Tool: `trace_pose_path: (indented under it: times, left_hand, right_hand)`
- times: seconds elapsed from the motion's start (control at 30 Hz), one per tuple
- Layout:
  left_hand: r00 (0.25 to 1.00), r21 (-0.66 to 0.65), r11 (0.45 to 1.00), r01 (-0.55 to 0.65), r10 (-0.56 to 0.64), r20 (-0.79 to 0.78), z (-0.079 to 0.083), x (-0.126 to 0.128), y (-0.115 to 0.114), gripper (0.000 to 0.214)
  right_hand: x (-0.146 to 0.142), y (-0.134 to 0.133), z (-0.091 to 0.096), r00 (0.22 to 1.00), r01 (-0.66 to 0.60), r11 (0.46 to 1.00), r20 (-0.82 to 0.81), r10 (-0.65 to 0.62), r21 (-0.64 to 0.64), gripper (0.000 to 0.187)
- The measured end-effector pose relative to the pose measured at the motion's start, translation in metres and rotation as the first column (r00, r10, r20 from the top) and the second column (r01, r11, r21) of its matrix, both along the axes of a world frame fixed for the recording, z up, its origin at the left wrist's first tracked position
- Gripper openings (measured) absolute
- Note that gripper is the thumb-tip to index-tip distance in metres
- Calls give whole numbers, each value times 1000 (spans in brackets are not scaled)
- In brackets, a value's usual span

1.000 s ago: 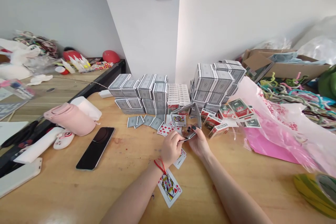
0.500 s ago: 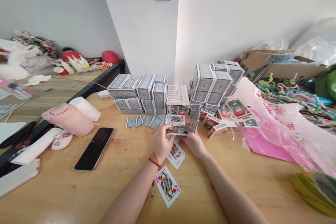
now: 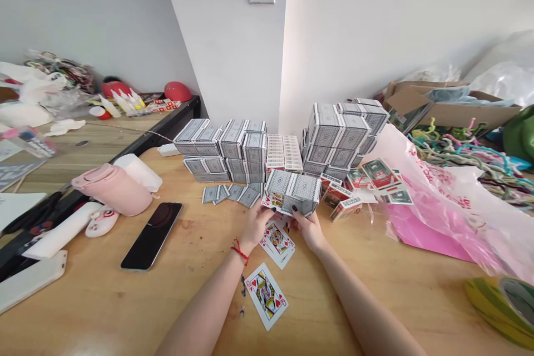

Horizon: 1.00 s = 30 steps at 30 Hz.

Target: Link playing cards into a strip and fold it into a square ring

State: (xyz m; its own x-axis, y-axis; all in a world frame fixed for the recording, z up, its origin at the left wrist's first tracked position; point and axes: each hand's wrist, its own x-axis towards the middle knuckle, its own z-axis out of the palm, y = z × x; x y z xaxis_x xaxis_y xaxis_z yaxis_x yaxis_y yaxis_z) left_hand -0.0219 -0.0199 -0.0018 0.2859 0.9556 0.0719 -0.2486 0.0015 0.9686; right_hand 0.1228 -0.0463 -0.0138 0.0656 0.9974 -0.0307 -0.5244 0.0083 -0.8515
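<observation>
Both hands hold a small box built from grey-backed playing cards just above the wooden table. My left hand, with a red string at its wrist, grips the box's left lower edge. My right hand grips its right lower edge with dark-nailed fingers. Face-up cards lie under my hands, and a queen of hearts lies nearer me. Stacks of similar card boxes and a taller pile stand behind against the wall.
A black phone, a pink pouch and white objects lie at the left. Card packs and a pink plastic bag sit at the right, with coloured cords and a cardboard box beyond. Loose grey cards lie before the stacks.
The half-folded cards in my hands have become a closed card box, lifted and turned so its grey backs face me. My hands moved slightly away from me.
</observation>
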Motion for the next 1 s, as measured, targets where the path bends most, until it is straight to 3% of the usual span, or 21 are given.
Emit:
trace_pose_path:
  times: [0.07,0.2,0.27,0.37,0.5,0.7,0.83,1.0]
  left_hand:
    - [999,-54,998,24,-26,-38,3,1,-2,21]
    - [999,-95,995,-34,31,-39,7,-1,-1,34]
    - [997,-96,994,-58,52,-61,8,-1,1,35]
    - [993,-83,993,-83,76,-88,7,0,3,30]
    - [981,-107,994,-39,17,-195,4,5,4,11]
    - [898,64,997,-39,63,-435,7,11,1,35]
    - [905,103,992,-66,103,-412,5,11,2,33]
    - [959,25,997,-76,79,-274,-1,9,4,22]
  right_hand:
    - [0,0,-1,1000,5,1000,28,-5,-4,22]
    - [1,-1,3,998,27,1000,58,-27,2,20]
    - [1,-1,7,995,47,999,86,-49,23,27]
    - [1,-2,9,987,62,996,143,-70,56,39]
    - [0,-1,8,983,65,996,165,-75,66,33]
    - [1,-1,9,979,5,1000,204,-3,-11,28]
    - [-1,-2,10,982,-9,1000,191,10,-5,26]
    - [-6,-4,8,978,-20,1000,208,20,-5,28]
